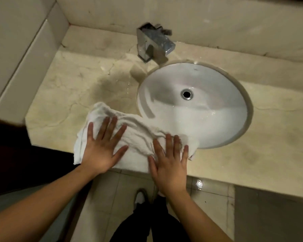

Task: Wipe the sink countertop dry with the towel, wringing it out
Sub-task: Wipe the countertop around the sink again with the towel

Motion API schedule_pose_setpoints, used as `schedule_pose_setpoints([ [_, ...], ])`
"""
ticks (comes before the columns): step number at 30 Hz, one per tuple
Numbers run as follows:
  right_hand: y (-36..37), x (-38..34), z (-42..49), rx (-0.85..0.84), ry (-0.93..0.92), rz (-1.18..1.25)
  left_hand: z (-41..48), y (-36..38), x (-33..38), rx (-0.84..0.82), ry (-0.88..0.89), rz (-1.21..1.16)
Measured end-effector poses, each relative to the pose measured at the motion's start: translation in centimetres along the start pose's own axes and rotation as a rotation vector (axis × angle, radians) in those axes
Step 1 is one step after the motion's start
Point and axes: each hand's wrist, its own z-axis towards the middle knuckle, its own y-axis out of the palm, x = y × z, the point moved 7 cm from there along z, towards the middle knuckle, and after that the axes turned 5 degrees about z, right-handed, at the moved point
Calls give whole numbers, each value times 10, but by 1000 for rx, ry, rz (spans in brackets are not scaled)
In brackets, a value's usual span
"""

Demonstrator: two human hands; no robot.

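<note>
From my head view, my left hand (101, 151) and my right hand (170, 165) both lie flat with fingers spread wide, pressing on the white towel (133, 135) at the front edge of the countertop (59, 95). The towel's right end overlaps the rim of the sink (199, 109). The faucet (154, 44) is blurred; my palms hide the towel's near edge.
</note>
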Motion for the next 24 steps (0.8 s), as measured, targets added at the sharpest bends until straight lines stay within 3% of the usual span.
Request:
schedule_pose_setpoints([
  [5,1,-15,6,8,96,-17,2,-2,-7,-46,25,-6],
  [16,5,-14,2,108,-10,21,5,-5,-4,-58,5,-25],
  [24,10,-53,29,33,-145,23,63,0,-48,-98,203,2],
])
